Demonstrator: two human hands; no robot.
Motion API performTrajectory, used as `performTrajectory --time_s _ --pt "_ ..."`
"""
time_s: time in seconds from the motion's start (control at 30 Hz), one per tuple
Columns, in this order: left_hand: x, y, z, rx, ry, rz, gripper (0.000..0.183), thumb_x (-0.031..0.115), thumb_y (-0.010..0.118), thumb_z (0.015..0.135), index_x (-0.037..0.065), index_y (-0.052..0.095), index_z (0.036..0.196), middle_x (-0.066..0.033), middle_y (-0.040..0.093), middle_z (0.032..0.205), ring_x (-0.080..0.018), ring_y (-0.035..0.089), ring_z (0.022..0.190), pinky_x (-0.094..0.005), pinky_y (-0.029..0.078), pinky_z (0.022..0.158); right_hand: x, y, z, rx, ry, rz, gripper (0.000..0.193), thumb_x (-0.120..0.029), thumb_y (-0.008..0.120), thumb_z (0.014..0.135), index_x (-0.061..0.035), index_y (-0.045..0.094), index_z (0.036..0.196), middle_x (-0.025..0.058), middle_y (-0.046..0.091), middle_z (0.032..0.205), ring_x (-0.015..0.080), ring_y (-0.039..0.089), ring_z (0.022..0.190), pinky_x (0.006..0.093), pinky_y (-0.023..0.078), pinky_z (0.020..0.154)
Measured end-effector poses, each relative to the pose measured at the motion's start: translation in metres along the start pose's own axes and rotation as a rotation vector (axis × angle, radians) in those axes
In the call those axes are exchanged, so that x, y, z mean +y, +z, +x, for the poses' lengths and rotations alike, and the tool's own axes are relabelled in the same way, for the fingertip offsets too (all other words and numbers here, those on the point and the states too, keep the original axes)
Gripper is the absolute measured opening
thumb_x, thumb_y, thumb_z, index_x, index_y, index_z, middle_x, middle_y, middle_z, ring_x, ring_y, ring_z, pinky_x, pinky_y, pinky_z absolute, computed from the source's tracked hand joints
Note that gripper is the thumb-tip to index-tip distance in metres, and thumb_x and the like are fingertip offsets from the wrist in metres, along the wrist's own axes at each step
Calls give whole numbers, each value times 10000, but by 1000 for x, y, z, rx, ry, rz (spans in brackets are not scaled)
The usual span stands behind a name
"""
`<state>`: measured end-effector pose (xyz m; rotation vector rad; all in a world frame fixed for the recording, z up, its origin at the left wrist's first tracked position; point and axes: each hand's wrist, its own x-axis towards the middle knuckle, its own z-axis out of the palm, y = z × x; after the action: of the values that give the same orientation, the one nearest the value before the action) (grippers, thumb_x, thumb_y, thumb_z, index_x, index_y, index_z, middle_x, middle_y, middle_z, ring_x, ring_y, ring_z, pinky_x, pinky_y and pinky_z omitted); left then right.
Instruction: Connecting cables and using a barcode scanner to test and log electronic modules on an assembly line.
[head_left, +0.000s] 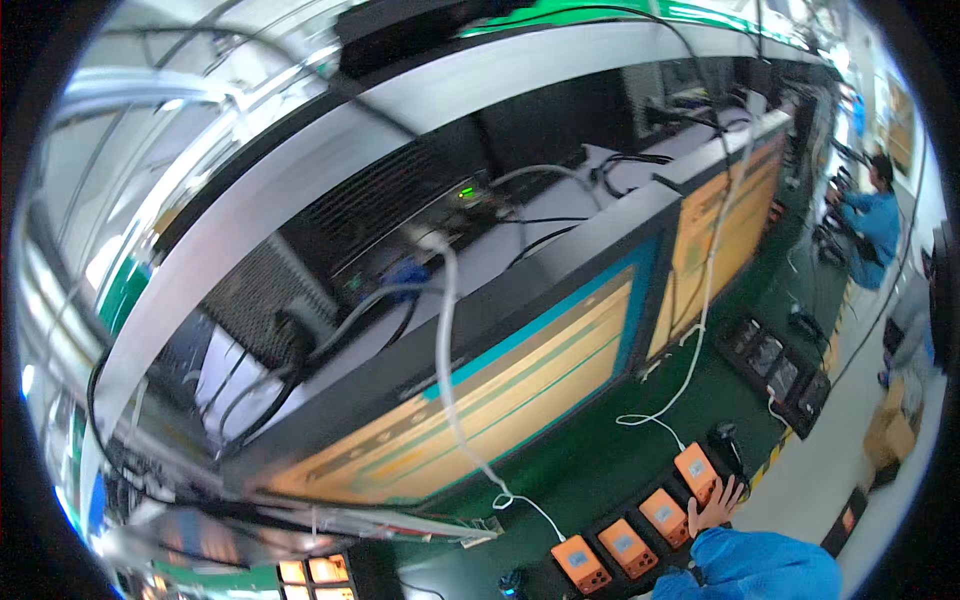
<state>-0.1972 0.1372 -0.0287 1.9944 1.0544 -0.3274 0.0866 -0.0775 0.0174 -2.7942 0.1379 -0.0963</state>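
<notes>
My right hand (713, 505), its blue sleeve coming from the lower right, lies over the end of a black tray with the fingers spread. Its fingers overlap the lower edge of an orange phone (695, 468), and the thumb is beside another orange phone (664, 514). I cannot tell whether it presses on either. Two more orange phones, one in the middle (628, 547) and one at the left end (580, 563), lie in the same row, camera bumps toward me. White cables run to the two end phones. Another bit of blue sleeve (676, 584) shows at the lower edge; my left hand does not show.
Two large monitors (520, 395) stand along the green bench behind the phones, with computers and cables on a shelf. A dark handheld device (725, 440) sits by the tray. Farther right are a tray of dark devices (765, 360) and a person in blue (872, 225).
</notes>
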Motion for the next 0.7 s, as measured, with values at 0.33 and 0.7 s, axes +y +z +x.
performTrajectory --time_s 0.33,0.7 --pt "-34 -10 29 -210 16 -63 725 560 712 759 -32 621 1168 -267 654 1063 -396 627 998 -454 504 856 -4 5 6 -74 97 -10 828 -361 682 748 -63 312 1427 178 196 1545 440 94 1436 629 213 1093" --pt "-70 22 32 -193 297 -337 466 422 680 823 29 681 1074 -177 706 942 -339 672 899 -429 533 781 8 -35 -103 -298 -219 370 834 -115 724 717 25 274 1406 261 368 1385 402 355 1306 452 306 1086"
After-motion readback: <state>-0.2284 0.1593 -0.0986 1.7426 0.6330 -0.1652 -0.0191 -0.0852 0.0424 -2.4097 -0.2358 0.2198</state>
